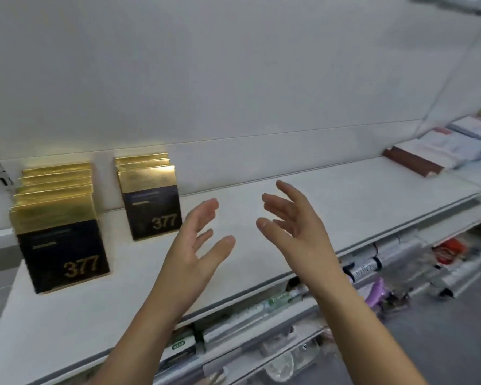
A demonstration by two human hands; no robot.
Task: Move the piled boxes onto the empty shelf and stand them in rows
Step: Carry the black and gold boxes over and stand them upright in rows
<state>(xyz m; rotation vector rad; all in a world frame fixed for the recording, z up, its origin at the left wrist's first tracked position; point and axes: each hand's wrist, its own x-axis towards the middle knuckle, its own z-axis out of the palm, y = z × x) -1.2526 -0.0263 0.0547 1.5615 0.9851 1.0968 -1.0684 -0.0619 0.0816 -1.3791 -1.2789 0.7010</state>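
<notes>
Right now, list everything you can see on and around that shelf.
Left row of boxes: about five, gold and black, upright at the shelf's left end.
Right row of boxes: about three, gold and black, upright just right of it.
Shelf: one, white, across the middle.
Flat box: one, brown-edged, lying at the shelf's far right.
Lower-shelf goods: many, mixed colours, blurred, below the shelf.
Left hand: one, fingers relaxed, empty, above the shelf.
Right hand: one, fingers spread, empty, beside it.
</notes>
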